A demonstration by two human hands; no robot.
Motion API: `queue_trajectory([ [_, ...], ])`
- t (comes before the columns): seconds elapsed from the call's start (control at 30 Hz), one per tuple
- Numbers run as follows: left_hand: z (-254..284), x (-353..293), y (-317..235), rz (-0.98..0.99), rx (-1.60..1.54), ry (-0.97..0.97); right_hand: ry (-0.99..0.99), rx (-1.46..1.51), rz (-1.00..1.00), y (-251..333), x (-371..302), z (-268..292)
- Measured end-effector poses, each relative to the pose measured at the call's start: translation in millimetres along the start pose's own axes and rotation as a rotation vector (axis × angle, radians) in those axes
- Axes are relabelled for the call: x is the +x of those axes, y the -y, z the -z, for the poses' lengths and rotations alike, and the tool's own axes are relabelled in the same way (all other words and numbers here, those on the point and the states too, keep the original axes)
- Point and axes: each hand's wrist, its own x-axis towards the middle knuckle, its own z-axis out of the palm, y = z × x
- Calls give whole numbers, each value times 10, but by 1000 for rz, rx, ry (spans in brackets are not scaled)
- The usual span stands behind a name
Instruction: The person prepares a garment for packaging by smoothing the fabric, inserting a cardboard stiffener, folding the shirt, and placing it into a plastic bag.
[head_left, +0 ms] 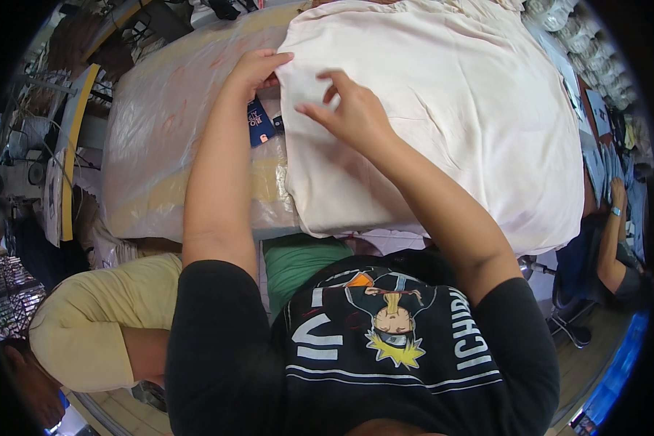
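A large cream-coloured cloth (443, 80) lies spread over the work surface, with soft creases near its middle. At the cloth's left edge, my left hand (258, 71) is closed, pinching the border between thumb and fingers. My right hand (352, 112) is over the cloth, just right of that edge. Its thumb and curled fingers stand apart with nothing between them, slightly smeared by motion. Below my left hand, a dark blue printed card or packet (259, 123) shows partly, with a small black object (278, 123) next to it by the cloth's border.
Clear plastic wrap with yellowish tape covers a wide padded bundle (174, 131) on the left. Beside me at lower left is a person in a yellow shirt (109, 312). At far right, another person's arm (612, 247) reaches toward stacked fabric. White wrapped bundles (588, 51) line the upper right.
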Motion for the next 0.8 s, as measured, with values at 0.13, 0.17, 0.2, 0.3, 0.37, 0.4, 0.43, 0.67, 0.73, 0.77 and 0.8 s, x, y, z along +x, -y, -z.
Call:
queue_trajectory([
  [0.13, -125, -142, -114, -13, -219, 147, -181, -96, -103, 50, 446, -331],
  [0.17, -137, -147, -116, -27, -253, 145, -222, -31, -92, -14, 529, -329],
  [0.2, -148, -164, -100, -38, -293, 139, -254, 32, -81, -112, 584, -305],
  [0.3, -214, -46, 104, -169, -209, 191, -237, 270, -80, -467, 718, -217],
  [0.37, -301, -14, 183, -192, -51, 220, -153, 323, -117, -414, 716, -28],
  [0.4, -402, 43, 230, -261, -104, 288, -104, 397, -183, -309, 679, 77],
  [0.43, -475, 10, 190, -336, -155, 358, -99, 404, -184, -282, 675, 102],
  [0.67, -622, -53, 41, -308, 334, 353, -84, 415, -192, -180, 698, 139],
  [0.73, -624, -65, 85, -396, 429, 306, -90, 419, -185, -137, 686, 149],
  [0.77, -618, -69, 106, -439, 475, 281, -94, 414, -171, -125, 685, 152],
  [0.8, -596, -99, 103, -418, 460, 287, -96, 414, -165, -130, 687, 152],
])
